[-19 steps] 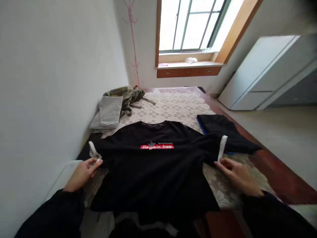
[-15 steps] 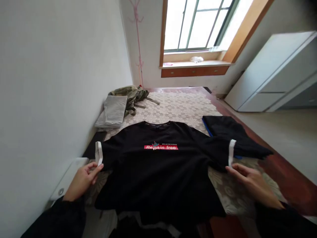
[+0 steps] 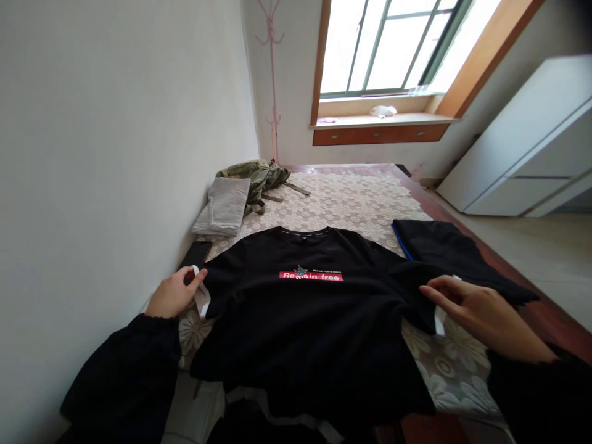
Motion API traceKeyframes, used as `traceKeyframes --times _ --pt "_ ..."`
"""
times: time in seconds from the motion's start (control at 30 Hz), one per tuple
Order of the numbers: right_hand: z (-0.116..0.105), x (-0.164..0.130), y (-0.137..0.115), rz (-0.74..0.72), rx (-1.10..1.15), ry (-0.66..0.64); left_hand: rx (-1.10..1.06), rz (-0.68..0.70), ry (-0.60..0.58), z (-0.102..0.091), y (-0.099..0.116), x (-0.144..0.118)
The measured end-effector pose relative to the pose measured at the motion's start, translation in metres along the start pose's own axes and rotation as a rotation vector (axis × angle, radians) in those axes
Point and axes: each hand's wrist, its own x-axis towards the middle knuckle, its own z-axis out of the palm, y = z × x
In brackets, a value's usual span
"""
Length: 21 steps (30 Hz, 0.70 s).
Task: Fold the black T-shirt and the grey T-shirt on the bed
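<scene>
A black short-sleeved T-shirt lies spread front up, its neckline away from me. Across the chest runs a red strip reading "Remain free"; the sleeve ends have white edging. My left hand pinches the upper edge of the left sleeve's white hem. Over the other sleeve end is my right hand, thumb and fingertips drawn together on the black cloth. It covers part of that white hem, so the exact grip is partly hidden. The shirt's bottom edge hangs toward me.
A patterned lace cloth covers the table. Folded dark clothing lies at right. Beside the left wall are a grey folded item, a green strapped bag and a dark flat object. A pink coat stand stands behind.
Both hands have moved from the lower corners of the sleeve hems to higher up on them. The view has shifted slightly left.
</scene>
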Motion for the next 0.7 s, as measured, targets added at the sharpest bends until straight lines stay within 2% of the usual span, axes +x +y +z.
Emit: traceKeyframes --times 0.1,0.2,0.3,0.43,0.53,0.6,0.7 --pt "0.006 0.015 -0.013 -0.031 -0.028 -0.133 -0.095 0.025 0.053 0.014 0.005 0.021" --pt "0.016 0.019 -0.006 -0.001 -0.074 -0.130 -0.153 0.060 0.127 0.025 0.003 0.026" --pt "0.024 0.018 0.014 -0.002 -0.092 -0.131 -0.029 0.027 0.155 0.024 -0.003 0.020" --pt "0.027 0.018 0.027 -0.069 -0.144 -0.243 0.273 0.061 0.060 0.011 0.004 0.004" --pt "0.027 0.026 0.010 -0.143 -0.173 -0.259 0.388 0.212 0.107 0.004 0.022 -0.004" --pt "0.029 0.037 -0.009 -0.203 -0.160 -0.226 0.345 0.343 0.142 0.007 0.038 -0.005" --pt "0.043 0.062 -0.034 -0.307 -0.114 -0.206 0.201 0.502 0.025 0.023 0.061 0.001"
